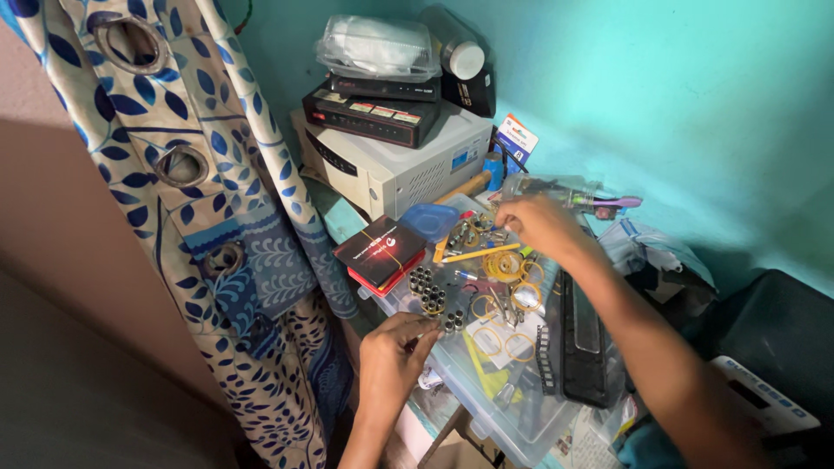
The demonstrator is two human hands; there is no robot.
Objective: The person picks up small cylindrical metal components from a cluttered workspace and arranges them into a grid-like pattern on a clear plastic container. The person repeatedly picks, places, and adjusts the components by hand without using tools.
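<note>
one head-worn view, steeply downward and close over a cluttered clear plastic box [486, 382] beside a teal wall [678, 95]

Left hand [393, 360] curled near the body, right hand [537, 222] reaching forward, fingers pinched

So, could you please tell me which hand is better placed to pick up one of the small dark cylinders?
Probably the left hand: its fingers sit right beside the small dark cylinders, while the right hand reaches farther back.

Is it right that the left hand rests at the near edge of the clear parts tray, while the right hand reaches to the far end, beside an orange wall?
Not quite: the wall is turquoise, as the head view shows. The left hand and right hand are at the tray as you say.
</note>
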